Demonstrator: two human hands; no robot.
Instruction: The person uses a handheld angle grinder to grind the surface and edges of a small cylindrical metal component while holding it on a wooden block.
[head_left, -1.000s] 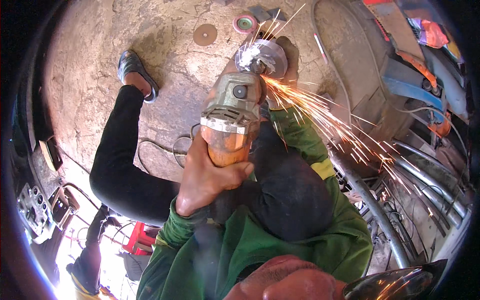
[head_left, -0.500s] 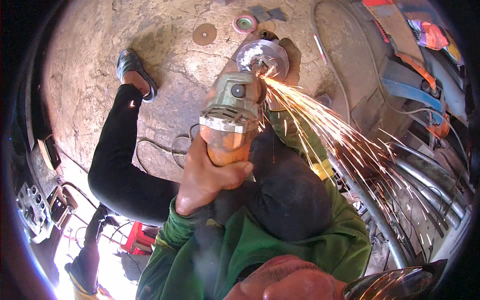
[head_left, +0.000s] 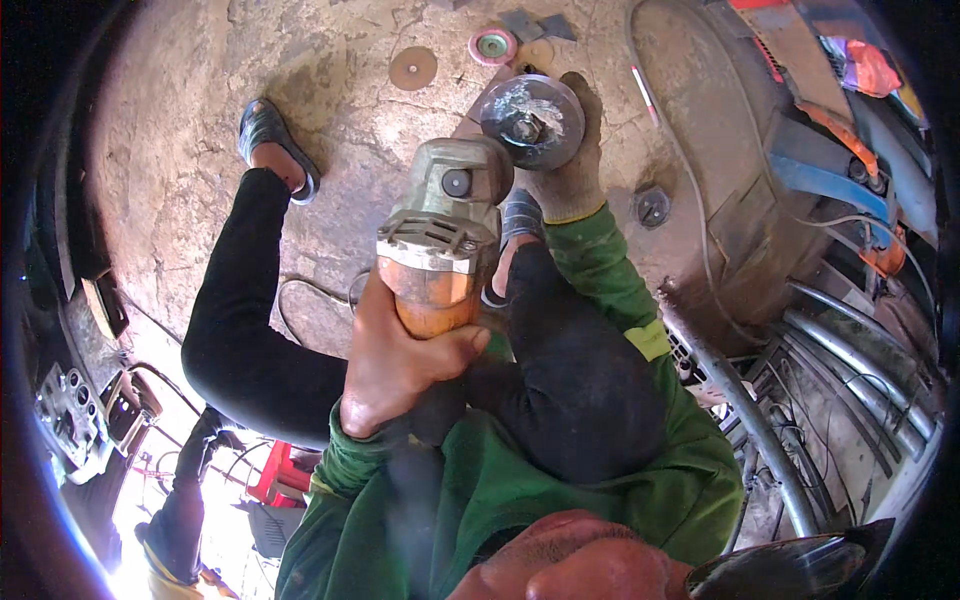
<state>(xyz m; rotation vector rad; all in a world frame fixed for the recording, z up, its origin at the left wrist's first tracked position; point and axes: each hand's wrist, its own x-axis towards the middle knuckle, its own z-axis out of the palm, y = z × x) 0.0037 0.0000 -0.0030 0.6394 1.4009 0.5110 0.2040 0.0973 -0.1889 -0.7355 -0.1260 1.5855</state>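
Note:
My bare left hand [head_left: 405, 355] is wrapped round the orange body of an angle grinder [head_left: 447, 225], its grey metal head pointing away from me. Just right of that head is a round metal plate [head_left: 552, 135], scuffed pale on its face, with a bolt-like stub at its centre. My right hand [head_left: 568, 192], in a pale work glove with a yellow cuff edge, holds the plate from beneath; most of its fingers are hidden there. The grinder's head overlaps the plate's left edge in view; whether they touch I cannot tell. Its cutting side is out of sight.
On the floor ahead lie a brown disc [head_left: 413, 68], a pink-rimmed grinding wheel [head_left: 492, 46] and dark flat pieces [head_left: 537, 26]. A cable [head_left: 690, 180] runs down the right side. Metal tubes [head_left: 745, 410] and blue-orange parts [head_left: 830, 185] crowd the right. My knees flank the work.
The spray of sparks has stopped. My left hand has drawn the grinder slightly left and towards me, and more of the plate and my gloved right hand shows.

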